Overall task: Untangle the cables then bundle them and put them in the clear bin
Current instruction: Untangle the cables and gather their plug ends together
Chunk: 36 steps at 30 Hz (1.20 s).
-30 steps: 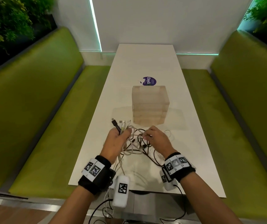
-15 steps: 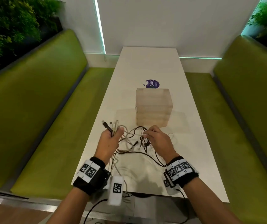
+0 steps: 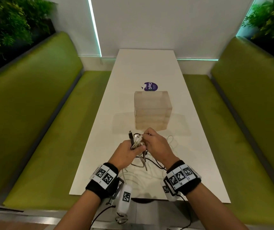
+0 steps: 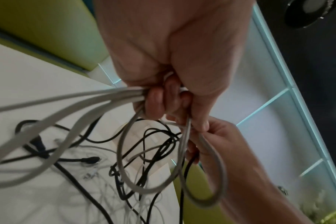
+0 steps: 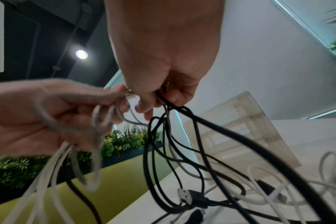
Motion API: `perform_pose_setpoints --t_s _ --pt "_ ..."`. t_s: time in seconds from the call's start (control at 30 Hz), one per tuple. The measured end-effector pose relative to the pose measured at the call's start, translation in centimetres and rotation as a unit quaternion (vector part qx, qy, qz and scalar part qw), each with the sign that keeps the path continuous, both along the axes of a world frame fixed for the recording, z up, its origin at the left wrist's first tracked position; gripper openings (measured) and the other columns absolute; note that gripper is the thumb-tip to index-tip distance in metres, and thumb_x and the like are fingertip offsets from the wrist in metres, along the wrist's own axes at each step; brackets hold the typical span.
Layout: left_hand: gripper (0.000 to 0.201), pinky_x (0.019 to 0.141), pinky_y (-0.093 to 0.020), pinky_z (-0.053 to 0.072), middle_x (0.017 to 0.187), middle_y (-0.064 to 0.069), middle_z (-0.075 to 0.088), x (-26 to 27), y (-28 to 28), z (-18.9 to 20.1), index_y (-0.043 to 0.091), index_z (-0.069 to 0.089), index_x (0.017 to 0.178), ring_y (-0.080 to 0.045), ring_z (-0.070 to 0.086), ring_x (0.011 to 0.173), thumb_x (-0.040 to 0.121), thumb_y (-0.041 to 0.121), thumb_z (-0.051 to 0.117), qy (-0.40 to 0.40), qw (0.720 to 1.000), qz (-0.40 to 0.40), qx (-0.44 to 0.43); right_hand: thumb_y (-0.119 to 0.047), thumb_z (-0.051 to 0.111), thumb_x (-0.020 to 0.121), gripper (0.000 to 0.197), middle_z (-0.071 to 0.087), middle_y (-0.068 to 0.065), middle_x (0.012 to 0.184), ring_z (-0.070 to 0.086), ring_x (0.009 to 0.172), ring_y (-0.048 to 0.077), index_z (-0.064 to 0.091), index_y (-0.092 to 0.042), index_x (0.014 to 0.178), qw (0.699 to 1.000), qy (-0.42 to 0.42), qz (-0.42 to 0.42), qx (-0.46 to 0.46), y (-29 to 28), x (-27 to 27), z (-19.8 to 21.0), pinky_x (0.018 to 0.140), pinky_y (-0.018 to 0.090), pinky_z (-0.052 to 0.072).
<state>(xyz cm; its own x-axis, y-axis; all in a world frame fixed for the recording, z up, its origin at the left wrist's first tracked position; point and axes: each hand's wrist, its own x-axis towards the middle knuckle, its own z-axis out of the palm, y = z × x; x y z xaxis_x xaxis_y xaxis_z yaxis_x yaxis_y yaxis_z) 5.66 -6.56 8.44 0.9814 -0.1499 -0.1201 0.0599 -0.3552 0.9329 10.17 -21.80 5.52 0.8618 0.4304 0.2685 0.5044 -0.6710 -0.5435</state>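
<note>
A tangle of black and white cables (image 3: 142, 161) lies on the white table (image 3: 196, 163) near its front edge. My left hand (image 3: 128, 152) grips a bunch of white and black cables (image 4: 98, 98), their plug ends sticking up above the fist (image 3: 133, 138). My right hand (image 3: 156, 145) is close beside it and pinches black and grey cable strands (image 5: 163, 98). Loops hang from both hands to the table (image 4: 125, 166). The clear bin (image 3: 152, 112) stands just beyond the hands, at the table's middle.
A purple round sticker (image 3: 150, 86) lies behind the bin. Green benches (image 3: 53, 130) run along both sides of the table. A black USB plug (image 5: 190, 195) lies on the table under my right hand. Plants line the upper corners.
Both hands have come together; the right hand moved left to the plug ends held by the left hand. The bunch now stands more upright and closer to the bin.
</note>
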Motion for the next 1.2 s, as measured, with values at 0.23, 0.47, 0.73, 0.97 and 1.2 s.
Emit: perform_pose_setpoints --t_s 0.23,0.47,0.73,0.97,1.2 --pt "0.032 0.05 -0.029 0.029 0.054 0.002 0.033 -0.2 1.3 2.2 0.016 0.045 0.066 -0.015 0.031 0.049 0.098 0.021 0.049 -0.016 0.989 0.105 -0.101 -0.026 0.053 0.096 0.014 0.056 0.001 0.1 0.061 0.079 0.024 0.061 -0.015 0.099 0.989 0.03 -0.121 -0.074 -2.0 1.7 -4.0 0.058 0.027 0.036" --pt "0.021 0.045 -0.022 0.033 0.061 -0.005 0.034 -0.3 4.6 3.5 0.008 0.052 0.081 -0.015 0.034 0.049 0.096 0.023 0.052 -0.032 0.976 0.161 -0.141 -0.031 0.048 0.097 0.019 0.057 -0.001 0.099 0.06 0.087 0.022 0.061 -0.018 0.103 0.979 0.069 -0.169 -0.093 -4.4 2.4 -5.4 0.064 0.03 0.044" --pt "0.039 0.05 -0.031 0.022 0.05 0.012 0.029 0.2 2.3 0.3 0.023 0.048 0.057 -0.012 0.024 0.048 0.095 0.023 0.057 0.005 0.986 0.129 -0.105 -0.017 0.05 0.094 0.024 0.06 -0.001 0.095 0.059 0.092 0.019 0.068 -0.018 0.109 0.994 0.026 -0.101 0.002 -1.4 1.5 -2.7 0.071 0.034 0.048" --pt "0.025 0.055 -0.029 0.035 0.054 0.013 0.048 1.4 -0.6 -1.7 0.013 0.056 0.072 -0.009 0.041 0.052 0.09 0.03 0.061 -0.014 0.997 0.078 -0.005 -0.005 0.047 0.088 0.035 0.055 0.001 0.093 0.055 0.086 0.017 0.064 -0.011 0.118 0.995 0.068 0.0 0.067 0.3 0.3 -0.2 0.074 0.024 0.041" --pt "0.022 0.052 -0.027 0.029 0.053 0.011 0.044 2.0 -0.5 -1.5 0.018 0.051 0.065 -0.011 0.036 0.049 0.086 0.023 0.058 0.01 0.998 0.048 0.029 0.0 0.051 0.086 0.039 0.053 -0.002 0.086 0.048 0.071 0.002 0.048 -0.017 0.121 0.987 0.126 -0.012 0.094 -0.1 0.6 0.5 0.068 0.021 0.038"
